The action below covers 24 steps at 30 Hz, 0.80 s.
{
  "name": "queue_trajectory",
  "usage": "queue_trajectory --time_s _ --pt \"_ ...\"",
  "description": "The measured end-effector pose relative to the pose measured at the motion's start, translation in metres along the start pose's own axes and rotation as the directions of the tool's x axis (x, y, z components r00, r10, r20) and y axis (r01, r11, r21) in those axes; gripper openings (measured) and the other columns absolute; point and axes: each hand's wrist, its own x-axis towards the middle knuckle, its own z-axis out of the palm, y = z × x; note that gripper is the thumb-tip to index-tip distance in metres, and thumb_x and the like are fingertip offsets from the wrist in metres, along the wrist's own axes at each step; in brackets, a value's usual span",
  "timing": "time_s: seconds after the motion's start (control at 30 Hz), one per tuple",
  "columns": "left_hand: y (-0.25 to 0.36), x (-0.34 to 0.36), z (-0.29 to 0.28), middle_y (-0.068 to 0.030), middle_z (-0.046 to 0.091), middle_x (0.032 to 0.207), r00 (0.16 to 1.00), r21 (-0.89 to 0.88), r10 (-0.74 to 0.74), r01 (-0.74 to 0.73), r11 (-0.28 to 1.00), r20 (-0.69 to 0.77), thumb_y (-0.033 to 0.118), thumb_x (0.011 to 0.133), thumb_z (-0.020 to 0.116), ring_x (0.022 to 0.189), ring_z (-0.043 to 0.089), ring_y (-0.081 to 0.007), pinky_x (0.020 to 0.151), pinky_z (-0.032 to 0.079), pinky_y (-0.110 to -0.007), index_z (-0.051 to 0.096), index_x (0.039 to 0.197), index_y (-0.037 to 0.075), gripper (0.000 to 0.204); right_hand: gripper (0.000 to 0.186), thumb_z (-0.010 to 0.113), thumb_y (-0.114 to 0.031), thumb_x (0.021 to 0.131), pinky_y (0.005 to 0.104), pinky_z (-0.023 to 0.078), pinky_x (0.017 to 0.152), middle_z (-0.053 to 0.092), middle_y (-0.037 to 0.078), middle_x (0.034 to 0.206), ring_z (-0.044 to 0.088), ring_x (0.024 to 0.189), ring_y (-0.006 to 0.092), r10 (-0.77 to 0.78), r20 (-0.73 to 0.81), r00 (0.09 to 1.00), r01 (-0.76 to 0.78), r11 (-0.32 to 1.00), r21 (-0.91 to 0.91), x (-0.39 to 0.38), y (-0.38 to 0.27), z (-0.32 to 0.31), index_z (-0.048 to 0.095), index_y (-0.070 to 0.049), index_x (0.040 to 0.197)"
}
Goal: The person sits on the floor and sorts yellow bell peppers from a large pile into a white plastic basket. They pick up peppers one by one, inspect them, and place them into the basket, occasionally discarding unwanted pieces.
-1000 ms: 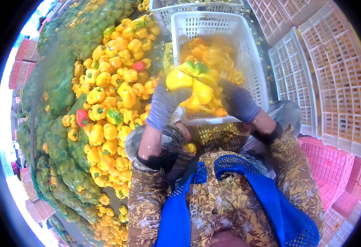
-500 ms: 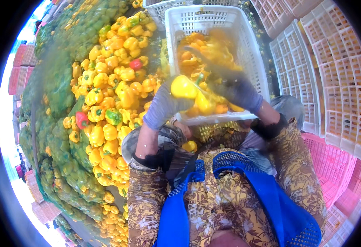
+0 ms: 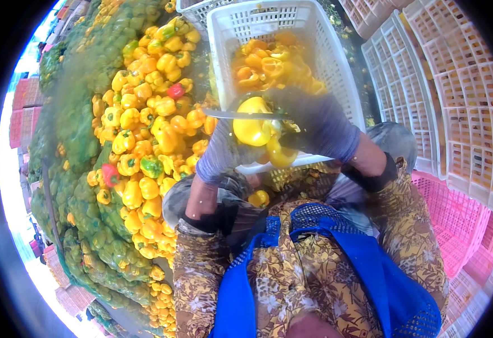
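My left hand point(image 3: 224, 147), in a greyish-purple glove, is closed round a yellow bell pepper point(image 3: 250, 132) above the near end of a white crate point(image 3: 341, 70). My right hand point(image 3: 328, 124), gloved likewise, grips a knife point(image 3: 229, 114); its thin blade points left and lies across the pepper, while the handle is hidden in the blurred fingers. Just below the blade hangs another yellow pepper piece point(image 3: 280, 154); I cannot tell whether it is joined to the held pepper. Yellow and orange pepper pieces point(image 3: 272, 66) lie inside the crate.
Loose yellow peppers point(image 3: 159, 121) form a heap at my left, with a red pepper point(image 3: 175, 91) and a green one point(image 3: 151, 166) among them. Green net bags point(image 3: 89, 225) of peppers are stacked beyond. White slatted crates point(image 3: 455, 96) and a pink crate point(image 3: 449, 225) stand at right.
The knife blade now shows plainly across the pepper, where the right hand was smeared by motion before. Both hands have come closer together. The crate and heap have shifted slightly up and left in view.
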Motion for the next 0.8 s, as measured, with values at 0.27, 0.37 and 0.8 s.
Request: queue_trajectory --time_s 0.27,0.37,0.8 --pt "-0.001 0.013 0.013 -0.0073 0.059 0.109 0.999 -0.176 0.005 -0.013 0.984 -0.048 0.007 0.064 0.082 0.097 0.059 -0.0172 0.086 0.05 -0.031 0.041 0.127 0.004 0.075 0.036 0.072 -0.025 0.062 0.0391 0.051 0.065 0.063 0.01 0.083 0.063 0.077 0.0292 0.129 -0.068 0.989 -0.128 0.992 0.021 0.005 0.002 0.013 0.06 -0.011 0.094" --pt "-0.014 0.018 0.018 -0.006 0.061 0.108 0.996 -0.204 -0.016 -0.004 0.979 -0.093 0.005 0.067 0.079 0.098 0.059 -0.0156 0.085 0.051 -0.03 0.048 0.123 0.004 0.064 0.031 0.07 -0.021 0.063 0.0401 0.051 0.065 0.064 0.011 0.081 0.064 0.076 0.0296 0.179 -0.077 0.981 -0.185 0.979 -0.085 0.007 0.013 0.021 0.061 -0.011 0.091" --pt "0.001 -0.001 0.021 -0.0057 0.059 0.108 0.997 -0.226 -0.058 0.067 0.972 0.048 0.023 0.066 0.079 0.099 0.056 -0.0145 0.089 0.045 -0.028 0.046 0.125 0.002 0.07 0.046 0.082 -0.032 0.057 0.031 0.05 0.062 0.066 0.013 0.076 0.063 0.065 0.0218 0.144 0.067 0.987 -0.157 0.948 0.276 -0.008 0.008 0.015 0.068 -0.004 0.089"
